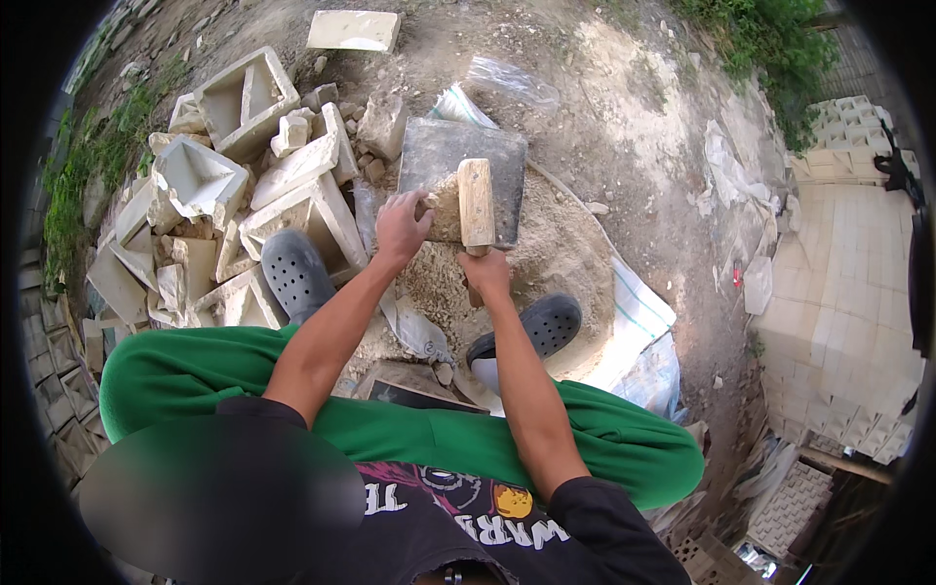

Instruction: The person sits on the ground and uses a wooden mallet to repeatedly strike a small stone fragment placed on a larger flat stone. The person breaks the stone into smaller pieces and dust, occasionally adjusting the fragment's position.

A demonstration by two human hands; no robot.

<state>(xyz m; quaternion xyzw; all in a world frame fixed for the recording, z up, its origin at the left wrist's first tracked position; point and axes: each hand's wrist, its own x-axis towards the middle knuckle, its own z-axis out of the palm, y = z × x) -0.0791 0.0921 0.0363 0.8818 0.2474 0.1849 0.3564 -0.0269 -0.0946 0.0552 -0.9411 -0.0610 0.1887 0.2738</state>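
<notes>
My right hand is wrapped round the handle of a wooden mallet. Its blocky head stands over a dark flat slab on the ground before me. Beside the mallet head, a rough tan chunk lies on the slab's near part, partly hidden by the mallet. My left hand has its fingers bent against the left side of this chunk, gripping its edge. Crushed pale rubble and powder spread around the slab, over a white woven sheet.
Broken pale blocks and hollow moulded pieces are heaped at the left. My feet, in grey clogs, flank the rubble. One pale block lies at the far side. Stacked pale blocks stand at the right; greenery grows behind.
</notes>
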